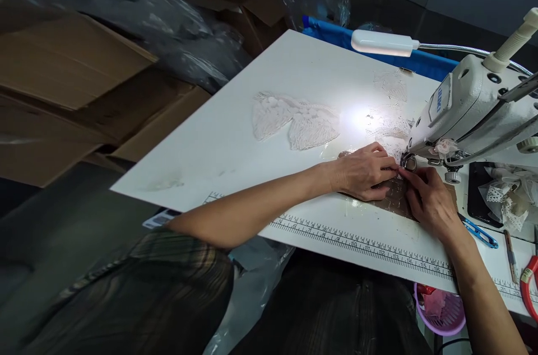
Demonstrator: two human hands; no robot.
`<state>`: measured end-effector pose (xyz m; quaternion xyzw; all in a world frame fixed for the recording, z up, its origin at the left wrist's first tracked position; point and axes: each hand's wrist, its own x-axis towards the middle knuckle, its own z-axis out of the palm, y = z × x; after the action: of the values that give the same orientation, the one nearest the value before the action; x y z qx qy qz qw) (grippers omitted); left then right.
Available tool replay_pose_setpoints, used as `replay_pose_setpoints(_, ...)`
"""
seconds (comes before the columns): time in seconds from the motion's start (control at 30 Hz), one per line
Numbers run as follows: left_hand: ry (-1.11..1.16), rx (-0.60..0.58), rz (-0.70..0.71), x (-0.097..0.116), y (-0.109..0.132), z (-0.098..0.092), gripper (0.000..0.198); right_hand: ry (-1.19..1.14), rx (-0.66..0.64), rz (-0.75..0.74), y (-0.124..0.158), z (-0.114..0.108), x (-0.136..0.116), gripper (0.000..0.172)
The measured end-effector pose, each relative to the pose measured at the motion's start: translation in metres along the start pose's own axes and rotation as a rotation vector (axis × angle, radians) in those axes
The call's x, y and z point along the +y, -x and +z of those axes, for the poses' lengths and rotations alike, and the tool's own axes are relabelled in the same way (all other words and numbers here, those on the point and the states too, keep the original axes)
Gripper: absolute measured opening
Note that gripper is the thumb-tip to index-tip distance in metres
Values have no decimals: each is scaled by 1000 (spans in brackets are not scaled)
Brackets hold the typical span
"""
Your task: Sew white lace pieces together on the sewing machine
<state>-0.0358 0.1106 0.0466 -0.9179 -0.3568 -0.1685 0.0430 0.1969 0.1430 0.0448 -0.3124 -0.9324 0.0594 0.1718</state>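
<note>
Head: hands (366, 173) inside tabletop edge (357, 259)

White lace (390, 146) is lying on the worktop (235, 159), its near end gathering close beside the needle area of the white sewing machine (466, 103) and passing partly behind the left hand (365, 173). Its openwork is showing small holes. Farther back, the lace is spreading flatter, with bright light washing out part of its pattern; whether it is forming one piece or several is remaining unclear.
</note>
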Motion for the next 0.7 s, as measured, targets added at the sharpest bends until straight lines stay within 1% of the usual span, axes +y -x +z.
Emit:
replay_pose_setpoints(0.23,29,14,-19,-2,-1,0,30,-7,-1,1,-1,1,-1,41)
replay_pose_setpoints(0.43,17,-23,-23,-5,-2,-2,31,-17,24,-25,-1,3,-3,42)
replay_pose_setpoints(0.53,-15,-48,-25,-5,-3,-3,34,-10,9,-40,0,3,-3,45)
replay_pose_setpoints(0.63,-44,-60,-22,-5,-4,-4,37,-31,-25,-23,1,0,-2,45)
replay_pose_setpoints(0.7,-56,-67,-21,-5,-4,-4,41,-68,-24,-3,2,-5,0,43)
